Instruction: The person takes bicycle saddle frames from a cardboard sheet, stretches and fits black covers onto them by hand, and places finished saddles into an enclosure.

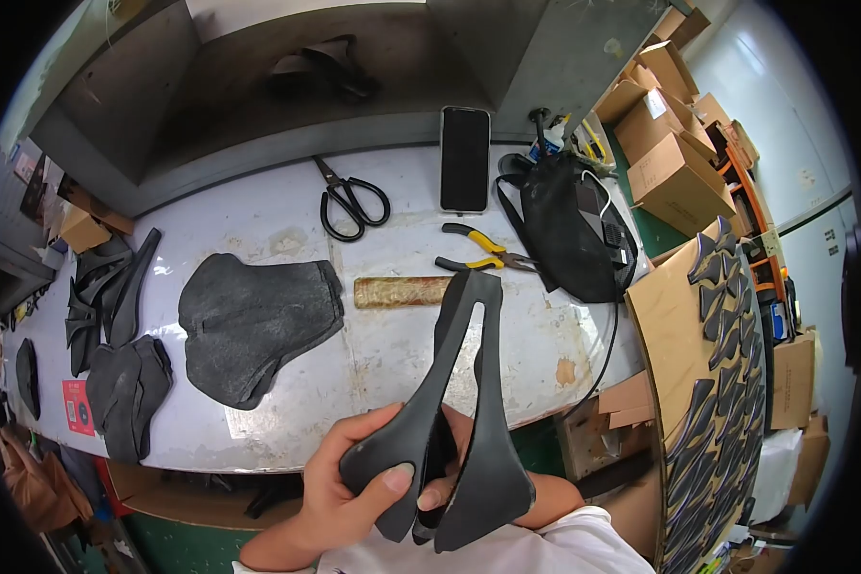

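Observation:
A black bicycle saddle cover [488, 459] with a long central slot is held upright near my body, its narrow nose pointing away from me. My left hand [354, 478] grips the wide rear of its left wing, thumb on the outer face. My right hand [457, 430] is mostly hidden behind the saddle cover; parts of it show through the gap, closed on the inner side. Just beyond the nose lie a worn brownish bar [399, 293] and yellow-and-black pliers [488, 251].
Stacked dark sheets [258, 325] and more black saddle pieces [129, 287] lie left on the white table [373, 383]. Black-handled scissors [352, 206], a phone [465, 158] and a black bag [569, 225] stand farther back. At right, a cardboard sheet [674, 325] bears many saddle pieces.

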### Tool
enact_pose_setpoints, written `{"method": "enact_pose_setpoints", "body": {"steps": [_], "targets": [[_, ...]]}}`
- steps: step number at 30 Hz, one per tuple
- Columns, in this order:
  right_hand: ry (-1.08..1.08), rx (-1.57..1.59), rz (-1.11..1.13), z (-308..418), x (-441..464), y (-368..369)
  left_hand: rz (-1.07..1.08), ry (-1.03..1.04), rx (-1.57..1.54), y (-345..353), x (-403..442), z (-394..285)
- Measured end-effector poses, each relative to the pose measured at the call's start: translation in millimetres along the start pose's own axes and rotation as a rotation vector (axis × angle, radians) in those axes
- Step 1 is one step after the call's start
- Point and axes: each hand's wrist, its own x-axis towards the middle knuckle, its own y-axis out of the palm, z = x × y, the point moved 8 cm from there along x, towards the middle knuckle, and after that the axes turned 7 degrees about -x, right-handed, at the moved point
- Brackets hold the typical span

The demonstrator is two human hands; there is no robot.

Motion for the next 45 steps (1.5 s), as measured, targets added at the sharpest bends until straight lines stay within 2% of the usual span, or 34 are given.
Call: {"method": "enact_pose_setpoints", "body": {"steps": [1, 3, 4, 6, 8, 10, 11, 15, 17, 18, 20, 22, 23, 25, 28, 35, 37, 38, 40, 41, 43, 44, 45], "targets": [[0.000, 0.000, 0.000, 1.0, 0.9, -0.3, 0.021, 0.060, 0.047, 2.4, -0.8, -3.4], [-0.134, 0.167, -0.081, 12.4, 0.8, -7.7, 0.065, 0.042, 0.096, 1.5, -3.2, 0.4], [-0.134, 0.166, -0.083, 7.8, 4.9, -7.6, 0.109, 0.025, 0.146, 3.7, -4.3, 2.8], [-0.330, 0.371, -0.363, 3.5, 10.9, -30.1, 0.105, 0.012, 0.143, 8.5, -1.0, 3.6], [-0.339, 0.410, -0.364, 2.2, 9.4, -28.1, 0.080, 0.031, 0.140, 7.7, 0.5, 2.3], [-0.246, 0.147, 0.030, 3.9, 11.0, -2.4, 0.058, 0.040, 0.116, 4.8, -0.9, 1.8], [-0.104, 0.048, 0.127, -5.3, 8.1, 1.3, 0.035, 0.048, 0.090, 2.3, -1.8, 1.4], [-0.109, 0.086, 0.116, 1.6, 4.9, 13.4, 0.055, 0.057, 0.046, 2.1, 0.2, 5.7], [-0.064, 0.428, -0.057, -19.7, 7.1, 6.3, -0.038, 0.116, 0.010, -2.5, 1.8, 5.6], [-0.065, 0.428, -0.052, -31.6, 6.2, 9.7, -0.040, 0.119, 0.014, -0.7, 2.8, 5.4], [-0.029, 0.725, 0.267, -59.3, -0.9, 37.8, -0.197, 0.194, 0.019, -9.7, 5.2, -1.6], [0.015, 1.017, 0.588, -65.4, -12.7, 60.8, -0.225, 0.210, 0.066, -10.1, 10.2, -4.7], [0.019, 1.019, 0.586, -66.9, -13.8, 62.4, -0.273, 0.260, 0.054, -13.0, 10.2, -5.4], [-0.102, 0.874, 0.489, -56.3, -12.4, 60.0, -0.354, 0.334, 0.043, -18.5, 10.2, -5.7], [-0.055, 0.887, 0.503, -48.9, -11.0, 60.9, -0.414, 0.352, -0.040, -18.2, 11.9, -10.0], [-0.002, 0.828, 0.527, -48.4, -11.6, 63.7, -0.423, 0.536, 0.132, -12.7, -0.8, -18.2], [-0.060, 0.631, 0.311, -44.9, -6.9, 55.8, -0.433, 0.550, 0.150, -16.6, -0.9, -17.6], [-0.061, 0.630, 0.313, -46.6, -8.1, 54.5, -0.439, 0.567, 0.170, -19.1, -0.5, -18.5], [0.054, 0.526, 0.069, -68.8, -9.4, 31.5, -0.455, 0.537, 0.183, -27.0, 3.3, -16.0], [0.053, 0.522, 0.077, -71.6, -8.6, 23.9, -0.474, 0.508, 0.195, -30.9, 6.2, -15.3], [-0.897, -0.310, -0.071, -8.7, -34.6, 11.5, -0.479, 0.479, 0.167, -31.6, 10.6, -20.9], [-0.898, -0.306, -0.067, -6.6, -34.5, 15.9, -0.478, 0.444, 0.136, -31.6, 12.1, -21.3], [-0.928, -0.290, -0.171, 1.3, -38.6, 15.6, -0.479, 0.444, 0.138, -30.8, 11.8, -23.1]]}}
